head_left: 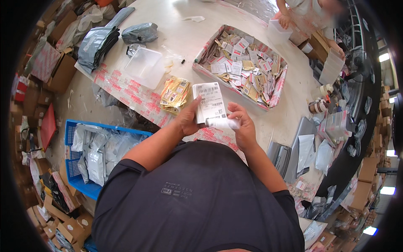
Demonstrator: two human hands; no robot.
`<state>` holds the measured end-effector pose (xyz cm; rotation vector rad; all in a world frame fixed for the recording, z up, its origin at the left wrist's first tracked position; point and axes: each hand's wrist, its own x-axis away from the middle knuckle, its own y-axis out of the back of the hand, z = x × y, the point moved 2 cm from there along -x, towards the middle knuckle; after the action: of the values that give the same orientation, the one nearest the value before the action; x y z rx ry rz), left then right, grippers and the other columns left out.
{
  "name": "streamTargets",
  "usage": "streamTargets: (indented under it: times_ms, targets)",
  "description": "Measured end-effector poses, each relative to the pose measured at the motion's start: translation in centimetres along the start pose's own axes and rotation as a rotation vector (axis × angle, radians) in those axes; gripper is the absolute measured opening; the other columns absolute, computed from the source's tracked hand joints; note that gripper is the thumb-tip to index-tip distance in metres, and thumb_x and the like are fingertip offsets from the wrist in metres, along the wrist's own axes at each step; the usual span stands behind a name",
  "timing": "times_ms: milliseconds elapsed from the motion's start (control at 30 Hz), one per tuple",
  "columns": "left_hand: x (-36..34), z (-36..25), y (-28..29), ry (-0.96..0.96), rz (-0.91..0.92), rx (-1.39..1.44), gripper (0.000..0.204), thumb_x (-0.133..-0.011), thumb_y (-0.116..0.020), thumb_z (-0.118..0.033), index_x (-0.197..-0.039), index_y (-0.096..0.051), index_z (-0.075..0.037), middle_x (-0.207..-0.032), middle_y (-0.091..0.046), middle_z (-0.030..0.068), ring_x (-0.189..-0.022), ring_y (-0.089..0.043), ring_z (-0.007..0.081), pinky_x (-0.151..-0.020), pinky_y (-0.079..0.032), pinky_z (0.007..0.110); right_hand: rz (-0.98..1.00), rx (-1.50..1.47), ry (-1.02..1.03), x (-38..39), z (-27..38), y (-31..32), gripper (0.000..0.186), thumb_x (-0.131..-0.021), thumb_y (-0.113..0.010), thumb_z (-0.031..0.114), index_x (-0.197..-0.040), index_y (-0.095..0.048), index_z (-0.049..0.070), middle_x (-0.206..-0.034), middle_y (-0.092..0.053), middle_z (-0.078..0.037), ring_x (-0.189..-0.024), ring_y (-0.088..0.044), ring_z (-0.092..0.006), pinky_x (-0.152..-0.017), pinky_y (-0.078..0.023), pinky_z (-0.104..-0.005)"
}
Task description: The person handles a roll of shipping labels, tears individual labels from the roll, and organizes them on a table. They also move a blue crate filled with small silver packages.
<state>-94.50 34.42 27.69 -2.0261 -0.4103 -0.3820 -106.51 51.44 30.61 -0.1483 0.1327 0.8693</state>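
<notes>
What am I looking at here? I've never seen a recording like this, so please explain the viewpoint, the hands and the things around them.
There is no machine here: a person works with two bare hands. The single picture comes from a wide fisheye camera worn on their head, looking down, so straight edges bend near the rim.

The left hand holds a stack of white printed labels; the right hand holds the curled end of a label.

On the table are a pile of yellow packets, a clear plastic bin, grey mailer bags and a shallow box full of small printed cards. A blue crate of bags stands at lower left. At upper right, a co-worker's hand touches another clear bin.
</notes>
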Motion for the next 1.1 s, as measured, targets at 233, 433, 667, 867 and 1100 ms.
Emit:
streamTargets:
  times_ms: [233, 433, 667, 867, 1100]
  targets:
    - [-1.2, -4.3, -0.3, -0.106, 0.086, -0.007, 0.075, -0.092, -0.059, -0.066, -0.144, -0.05, -0.013, -0.133, -0.063, 0.0093, -0.122, -0.062, 0.0277, -0.105, -0.05, 0.047, 0.027, -0.576, -0.513, 0.5, 2.8, -3.4, 0.02, -0.098, -0.049, -0.004, -0.118, -0.052, -0.001, -0.13, -0.056, -0.024, -0.111, -0.067, -0.0339, -0.091, -0.061, -0.0466]
    - [-2.6, -6.2, -0.8, -0.168, 0.13, 0.009, 0.075, -0.093, -0.055, -0.067, -0.142, -0.052, -0.012, -0.128, -0.065, 0.0106, -0.117, -0.064, 0.0275, -0.104, -0.051, 0.046, -0.015, -0.606, -0.583, -0.9, 3.6, -4.8, 0.031, -0.107, -0.04, 0.015, -0.128, -0.049, -0.004, -0.121, -0.064, -0.023, -0.104, -0.07, -0.0305, -0.09, -0.06, -0.0463]
    - [-3.1, -6.5, -0.8, -0.143, 0.166, 0.052, 0.082, -0.088, -0.055, -0.074, -0.139, -0.055, -0.01, -0.125, -0.066, 0.0151, -0.114, -0.064, 0.0324, -0.102, -0.05, 0.05, 0.1, -0.609, -0.68, -1.6, 1.9, -5.3, 0.039, -0.108, -0.042, 0.026, -0.13, -0.052, -0.005, -0.118, -0.067, -0.018, -0.107, -0.069, -0.0267, -0.094, -0.057, -0.0434]
    - [-3.1, -6.0, -0.8, -0.093, 0.158, 0.078, 0.09, -0.085, -0.052, -0.081, -0.139, -0.057, -0.009, -0.124, -0.066, 0.0191, -0.113, -0.065, 0.0372, -0.102, -0.049, 0.053, 0.07, -0.586, -0.706, -1.5, 2.0, -6.1, 0.037, -0.107, -0.042, 0.024, -0.129, -0.051, -0.004, -0.116, -0.067, -0.019, -0.099, -0.072, -0.0299, -0.087, -0.061, -0.044]
    - [-2.5, -6.6, -2.2, -0.097, 0.108, 0.167, 0.098, -0.085, -0.042, -0.085, -0.14, -0.055, -0.005, -0.129, -0.065, 0.0204, -0.118, -0.064, 0.0385, -0.103, -0.049, 0.054, -0.02, -0.726, -1.001, 0.5, -0.7, -5.5, 0.046, -0.105, -0.041, 0.028, -0.139, -0.048, -0.002, -0.124, -0.064, -0.024, -0.111, -0.067, -0.0397, -0.096, -0.055, -0.0567]
